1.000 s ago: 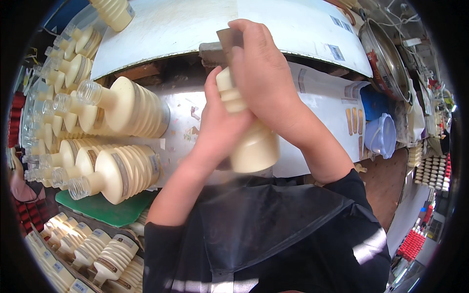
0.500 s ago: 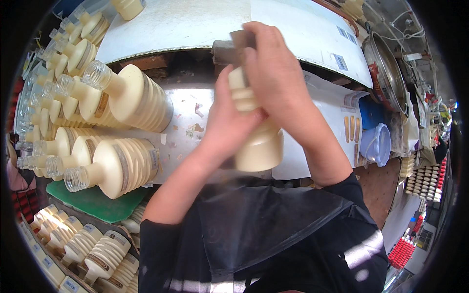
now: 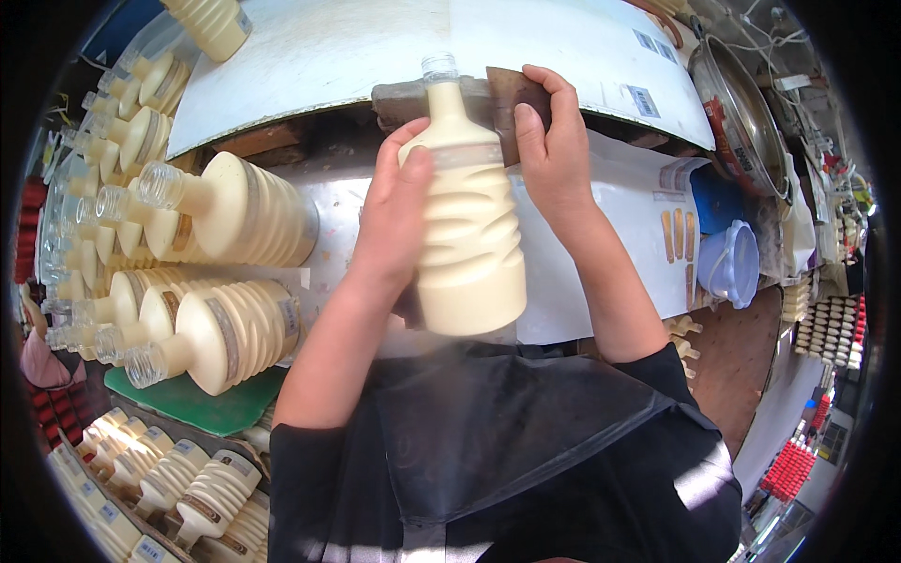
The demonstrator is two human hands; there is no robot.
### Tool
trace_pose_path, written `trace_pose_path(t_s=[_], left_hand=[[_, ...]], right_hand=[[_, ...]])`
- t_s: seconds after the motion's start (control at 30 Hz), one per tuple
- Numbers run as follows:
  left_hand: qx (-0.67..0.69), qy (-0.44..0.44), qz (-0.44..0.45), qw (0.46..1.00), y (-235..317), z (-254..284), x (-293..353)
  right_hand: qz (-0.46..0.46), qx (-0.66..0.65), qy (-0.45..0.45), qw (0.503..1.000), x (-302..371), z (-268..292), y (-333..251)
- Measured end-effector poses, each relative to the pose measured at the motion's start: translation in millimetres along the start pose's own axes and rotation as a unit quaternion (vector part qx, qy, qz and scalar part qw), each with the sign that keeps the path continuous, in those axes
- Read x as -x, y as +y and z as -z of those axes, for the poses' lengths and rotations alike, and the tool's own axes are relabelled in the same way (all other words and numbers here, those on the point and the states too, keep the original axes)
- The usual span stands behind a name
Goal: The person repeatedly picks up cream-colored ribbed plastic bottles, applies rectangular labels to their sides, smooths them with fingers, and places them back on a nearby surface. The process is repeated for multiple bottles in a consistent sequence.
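Observation:
A cream bottle with wavy ridges and a clear glass mouth stands roughly upright in front of me, tilted a little. My left hand is closed around its left side, the thumb lying across the shoulder. Around the shoulder runs a paler, greyish band. In my right hand, just right of the bottle's neck, a flat dark brown rectangular piece is pinched between thumb and fingers. Its lower edge comes close to the shoulder; whether it touches, I cannot tell. A grey block shows behind the neck.
Rows of similar bottles lie on the left, some above a green mat. White boards cover the far side. To the right are flat wooden sticks, a pale blue bucket and a large metal pan.
My hands have moved apart; the right hand with the brown piece shifted right, off the bottle's neck. The bottle now shows its whole front, and my left hand moved to its left side.

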State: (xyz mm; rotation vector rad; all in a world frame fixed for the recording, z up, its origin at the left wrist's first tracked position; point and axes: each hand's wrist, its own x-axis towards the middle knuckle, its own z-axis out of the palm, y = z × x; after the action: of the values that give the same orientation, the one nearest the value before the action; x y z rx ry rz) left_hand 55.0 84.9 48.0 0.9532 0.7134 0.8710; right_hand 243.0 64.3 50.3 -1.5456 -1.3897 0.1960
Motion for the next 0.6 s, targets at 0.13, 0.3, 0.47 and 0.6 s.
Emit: trace_pose_path(t_s=[0.13, 0.3, 0.47, 0.6], left_hand=[[0.001, 0.001, -0.007, 1.000, -1, 0, -1], [-0.047, 0.032, -0.001, 0.998, 4, 1, 7], [-0.119, 0.012, 0.017, 0.993, 10, 1, 19], [-0.205, 0.046, 0.046, 0.977, 11, -5, 20]], right_hand=[[-0.002, 0.008, 0.019, 1.000, 1, 0, 4], [-0.028, -0.052, 0.019, 0.998, -5, 13, -13], [-0.020, -0.045, -0.038, 0.998, -12, 0, -44], [0.099, 0.071, -0.060, 0.991, -15, -18, -69]])
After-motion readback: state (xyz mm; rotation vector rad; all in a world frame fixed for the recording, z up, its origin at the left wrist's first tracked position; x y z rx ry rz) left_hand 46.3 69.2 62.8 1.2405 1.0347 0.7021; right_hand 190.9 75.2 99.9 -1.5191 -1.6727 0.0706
